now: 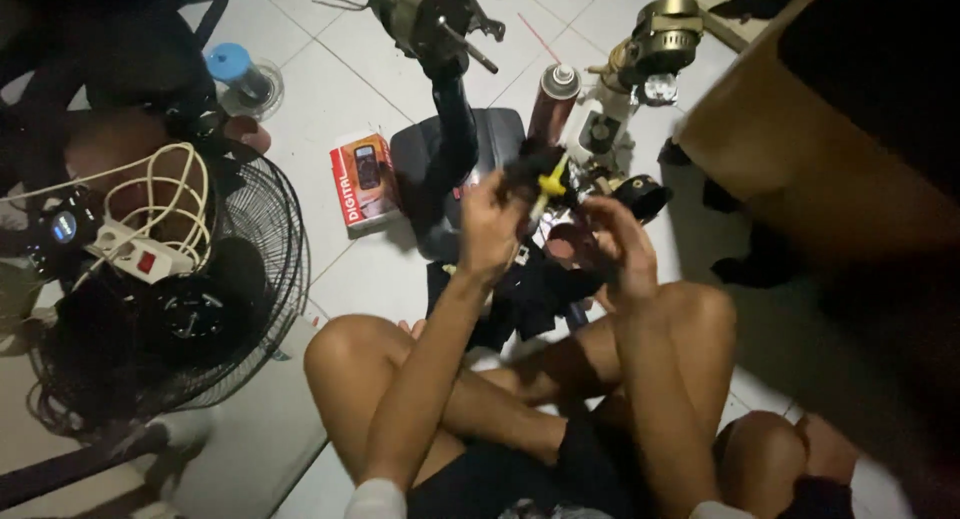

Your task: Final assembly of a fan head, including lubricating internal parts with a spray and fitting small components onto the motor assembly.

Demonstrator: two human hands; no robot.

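The left hand (490, 224) grips a yellow-handled tool (548, 186). The right hand (620, 244) is curled just beside it. A fan guard (255, 269) lies on the floor (330, 89).

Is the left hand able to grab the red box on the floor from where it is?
Probably yes. The left hand is up by a yellow-handled tool, and the red box lies on bare tile just beside it, nothing between them.

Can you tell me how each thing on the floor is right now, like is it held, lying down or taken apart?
Left hand: raised, gripping the yellow-handled screwdriver.
Right hand: raised beside it, fingers curled; what it holds is unclear.
Fan grille: off the fan, lying on the floor.
Power strip: resting on the grille, white cord coiled.
Fan motor: bare, shaft exposed.
Spray can: upright.
Orange box: lying flat.
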